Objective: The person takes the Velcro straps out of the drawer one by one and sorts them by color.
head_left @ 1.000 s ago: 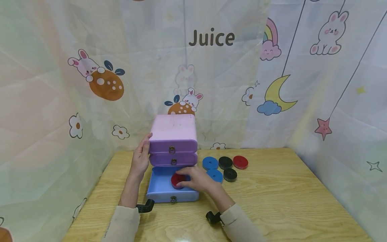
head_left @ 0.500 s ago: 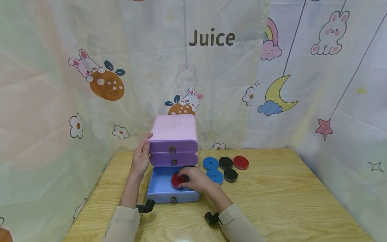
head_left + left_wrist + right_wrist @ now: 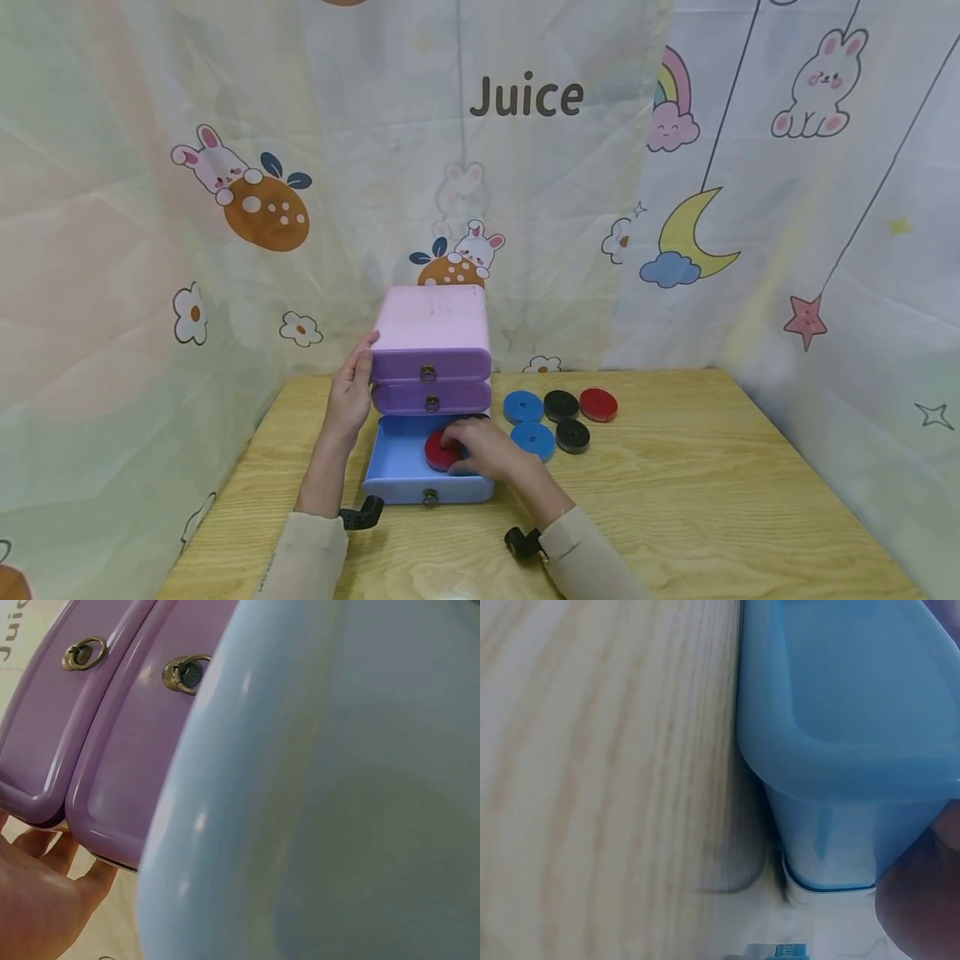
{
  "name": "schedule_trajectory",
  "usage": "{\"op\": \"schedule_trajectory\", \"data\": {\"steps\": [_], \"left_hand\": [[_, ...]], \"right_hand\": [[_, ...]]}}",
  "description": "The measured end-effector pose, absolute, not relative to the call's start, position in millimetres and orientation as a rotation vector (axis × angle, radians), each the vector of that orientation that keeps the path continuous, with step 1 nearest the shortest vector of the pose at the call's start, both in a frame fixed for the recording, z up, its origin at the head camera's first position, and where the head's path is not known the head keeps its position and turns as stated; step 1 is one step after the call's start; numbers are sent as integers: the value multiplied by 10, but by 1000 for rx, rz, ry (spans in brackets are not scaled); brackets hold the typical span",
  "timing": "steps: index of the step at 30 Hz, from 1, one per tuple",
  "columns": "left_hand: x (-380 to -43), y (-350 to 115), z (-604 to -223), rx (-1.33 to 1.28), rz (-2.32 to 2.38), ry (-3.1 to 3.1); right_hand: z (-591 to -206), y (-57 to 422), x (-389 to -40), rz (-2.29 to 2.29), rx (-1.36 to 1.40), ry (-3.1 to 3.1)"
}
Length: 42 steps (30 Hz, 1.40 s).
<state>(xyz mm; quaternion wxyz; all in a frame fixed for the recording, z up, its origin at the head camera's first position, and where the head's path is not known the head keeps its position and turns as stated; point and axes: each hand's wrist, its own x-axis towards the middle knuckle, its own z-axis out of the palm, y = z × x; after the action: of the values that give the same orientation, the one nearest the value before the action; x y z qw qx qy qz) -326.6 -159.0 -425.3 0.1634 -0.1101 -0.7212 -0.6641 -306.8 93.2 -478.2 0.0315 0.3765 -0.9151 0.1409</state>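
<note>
My left hand rests against the left side of a small drawer cabinet, its fingertips along the edge of the purple drawers. The cabinet's bottom blue drawer is pulled out. In it lies a flat red roll, like a roll of strap or tape. My right hand is over the drawer's right side, fingertips at the roll's upper right edge and thumb beside it. The right wrist view shows the blue drawer's end, with part of the right hand at the edge.
Right of the cabinet, on the wooden table, lie two blue rolls, two black rolls and another red roll. A printed curtain hangs behind and at both sides.
My right thumb and fingers have drawn slightly rightward off the front of the red roll, which stays in the drawer. The left hand and cabinet have not moved.
</note>
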Motion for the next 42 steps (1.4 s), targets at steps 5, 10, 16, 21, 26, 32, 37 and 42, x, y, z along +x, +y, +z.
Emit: {"op": "schedule_trajectory", "data": {"steps": [5, 10, 16, 21, 26, 32, 37, 42], "left_hand": [[-3262, -1573, -4257, -310, -1902, -2070], [-3262, -1561, -4257, -318, -1908, -2065], [-3262, -1558, -4236, -284, -1898, -2091], [-3256, -1581, -4231, -283, -1880, -2095], [-3258, -1590, -4245, -290, -1874, -2088], [-3267, -1594, -4262, -326, -1877, -2074], [-3256, -1589, -4256, -321, -1868, -2088], [-3257, -1584, -4257, -333, -1875, -2073]], "right_hand": [[-4797, 951, -3061, 446, 1144, -2817], [-4778, 987, -3039, 473, 1151, -2828], [-4724, 1051, -3033, 740, 1169, -2841], [-4658, 1124, -3033, 933, 1183, -2825], [-4575, 1193, -3003, 1042, 1190, -2844], [-4456, 1351, -2958, 1040, 1172, -2908], [-4376, 1530, -2946, 1091, 1162, -2917], [-4329, 1705, -2951, 1104, 1190, -2888]]}}
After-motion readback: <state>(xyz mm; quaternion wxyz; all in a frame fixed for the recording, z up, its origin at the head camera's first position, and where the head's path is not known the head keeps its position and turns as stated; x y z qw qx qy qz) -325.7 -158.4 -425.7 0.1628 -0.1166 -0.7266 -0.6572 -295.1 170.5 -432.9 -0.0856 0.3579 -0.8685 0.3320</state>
